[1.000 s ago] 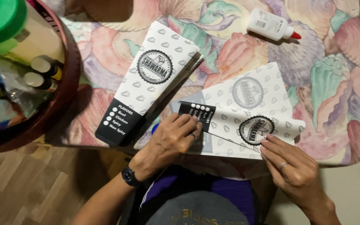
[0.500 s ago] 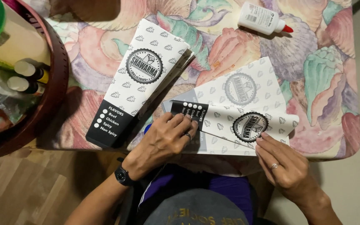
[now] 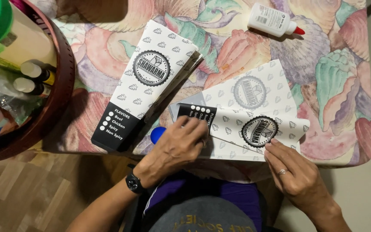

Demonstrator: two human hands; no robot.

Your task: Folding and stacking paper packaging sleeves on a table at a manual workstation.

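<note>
Pressing flat, open left hand (image 3: 181, 144) and right hand (image 3: 295, 172) hold the sleeve (image 3: 254, 124) below the glue (image 3: 273, 20)

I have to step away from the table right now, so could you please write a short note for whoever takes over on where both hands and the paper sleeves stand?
Left hand: flat, fingers pressing down the black end of the paper sleeve being folded at the table's near edge.
Right hand: fingertips on the sleeve's lower edge by its round emblem; nothing gripped.
Finished sleeves: a stack lies to the left on the shell-pattern tablecloth.
Glue bottle: lying on its side at the far edge, red cap on.
Done: a flap is folded over the sheet.
Left: whether the seam is glued cannot be told.
</note>
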